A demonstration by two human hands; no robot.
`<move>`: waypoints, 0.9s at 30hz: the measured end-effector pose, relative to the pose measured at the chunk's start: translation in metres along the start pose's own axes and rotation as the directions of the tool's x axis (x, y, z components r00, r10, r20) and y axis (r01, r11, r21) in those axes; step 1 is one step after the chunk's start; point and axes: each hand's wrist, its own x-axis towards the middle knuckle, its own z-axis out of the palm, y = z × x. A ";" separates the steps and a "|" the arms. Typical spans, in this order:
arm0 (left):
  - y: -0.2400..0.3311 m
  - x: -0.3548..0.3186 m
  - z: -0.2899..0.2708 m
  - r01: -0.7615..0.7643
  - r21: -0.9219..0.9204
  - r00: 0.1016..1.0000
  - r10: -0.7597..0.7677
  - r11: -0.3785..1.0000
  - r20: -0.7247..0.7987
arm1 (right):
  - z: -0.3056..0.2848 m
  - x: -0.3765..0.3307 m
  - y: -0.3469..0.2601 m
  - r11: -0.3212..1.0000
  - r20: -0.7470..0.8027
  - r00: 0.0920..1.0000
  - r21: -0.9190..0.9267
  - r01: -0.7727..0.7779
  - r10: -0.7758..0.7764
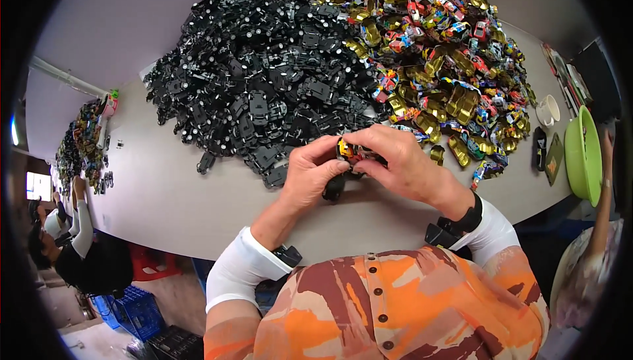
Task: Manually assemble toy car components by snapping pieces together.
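Both my hands meet over the table in front of me, at the near edge of the piles. My left hand (308,174) pinches one end of a small toy car (344,150) with yellow, red and black showing. From the other side my right hand (403,161) closes its thumb and fingers on the same car. My fingers cover most of it. A dark rounded piece (333,188) shows just below my left fingers; whether it is held or lies on the table, I cannot tell. Just beyond my hands lies a heap of black toy car chassis (257,109) with small wheels.
Colourful toy car shells (461,99) are heaped at the right, some gold inside-up. Beyond them stand a white cup (547,111) and a green basin (584,162). A co-worker (72,241) sits at the left beside another pile (82,136); another person's arm (603,202) shows at far right.
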 end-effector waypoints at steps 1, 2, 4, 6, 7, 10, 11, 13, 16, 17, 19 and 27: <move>-0.003 0.000 0.002 -0.054 0.068 0.998 0.055 0.996 -0.005 | -0.001 -0.003 -0.001 0.999 0.010 1.000 -0.031 -0.006 0.006; -0.001 0.001 0.003 -0.056 0.071 0.998 0.056 0.996 -0.005 | -0.001 -0.004 -0.001 0.998 0.019 1.000 -0.063 -0.012 0.014; 0.005 -0.003 0.006 -0.147 0.195 0.989 0.150 0.970 0.001 | 0.000 -0.003 -0.004 0.999 0.029 1.000 -0.049 0.000 0.001; 0.009 -0.004 0.006 -0.169 0.243 0.985 0.172 0.955 0.009 | 0.000 -0.002 -0.007 0.997 0.082 0.996 -0.071 -0.023 0.029; 0.010 -0.004 0.005 -0.199 0.250 0.980 0.196 0.948 0.037 | -0.001 0.000 -0.007 0.997 0.090 0.996 -0.081 -0.012 0.020; 0.011 0.000 0.002 -0.240 0.321 0.971 0.222 0.916 0.091 | 0.000 -0.001 0.002 1.000 0.071 0.997 -0.018 -0.001 0.002; 0.013 0.001 0.007 -0.193 0.177 0.981 0.191 0.965 0.030 | 0.003 0.001 0.002 0.999 -0.002 0.999 -0.005 0.038 -0.038; 0.019 0.002 0.003 -0.172 0.159 0.985 0.172 0.972 0.015 | 0.002 0.003 -0.004 0.932 0.050 0.961 0.234 -0.276 0.272; 0.009 0.004 -0.003 -0.243 0.100 0.968 0.248 0.965 -0.035 | 0.006 -0.001 0.001 0.735 0.122 0.868 0.484 -0.476 0.482; 0.009 0.005 -0.003 -0.201 0.085 0.976 0.207 0.976 -0.067 | 0.008 -0.002 0.004 0.879 0.043 0.948 0.362 -0.309 0.316; 0.009 0.004 0.001 -0.222 0.133 0.971 0.232 0.966 -0.064 | 0.011 -0.004 0.003 0.966 -0.029 0.980 0.181 -0.186 0.195; 0.021 0.001 -0.009 0.042 -0.133 0.997 -0.032 0.990 0.070 | -0.004 -0.004 0.014 0.771 0.217 0.875 0.415 -0.484 0.433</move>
